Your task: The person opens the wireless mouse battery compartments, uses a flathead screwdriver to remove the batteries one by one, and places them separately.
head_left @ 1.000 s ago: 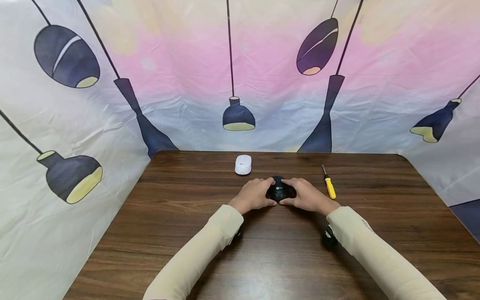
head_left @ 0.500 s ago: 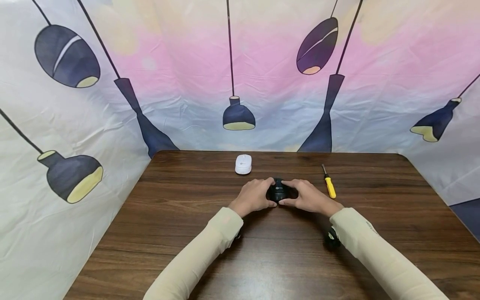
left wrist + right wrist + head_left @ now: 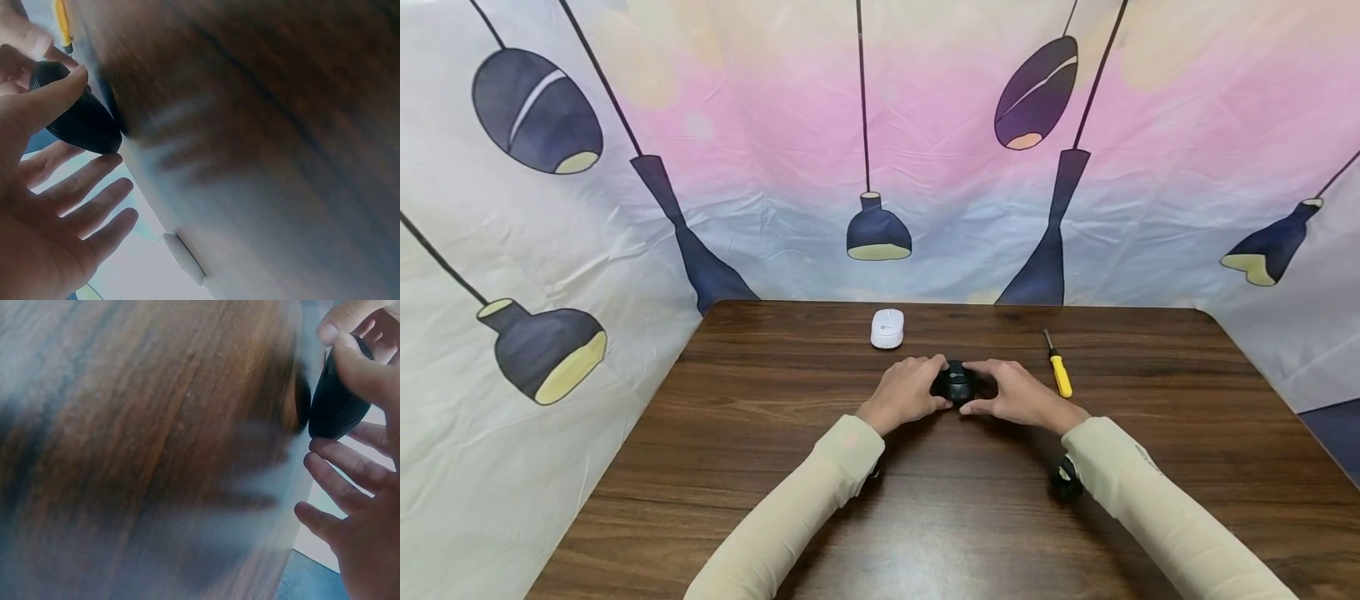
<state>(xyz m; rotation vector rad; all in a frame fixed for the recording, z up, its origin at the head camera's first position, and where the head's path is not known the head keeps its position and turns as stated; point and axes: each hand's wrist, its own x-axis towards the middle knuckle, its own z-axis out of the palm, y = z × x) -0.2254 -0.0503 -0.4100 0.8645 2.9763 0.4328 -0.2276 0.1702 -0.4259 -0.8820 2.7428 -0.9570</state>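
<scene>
A black computer mouse [image 3: 957, 385] is between my two hands at the middle of the table's far half. My left hand [image 3: 904, 392] grips its left side, thumb at the near end and fingers along the far side. From the right, my right hand [image 3: 1021, 395] holds it the same way. In the left wrist view the mouse [image 3: 84, 119] stands tilted, its lower end close to the tabletop; I cannot tell whether they touch. The right wrist view shows the mouse [image 3: 337, 397] under the thumb, with the other fingers spread. Its underside is hidden.
On the dark wood table [image 3: 760, 467], a white mouse [image 3: 887, 329] lies beyond my left hand near the far edge. A screwdriver with a yellow handle [image 3: 1060, 375] lies right of my right hand. A printed cloth [image 3: 805, 133] hangs behind the table.
The far end of the black mouse has come slightly down and toward me. My right hand has shifted a little to the right. The white mouse and screwdriver stay put.
</scene>
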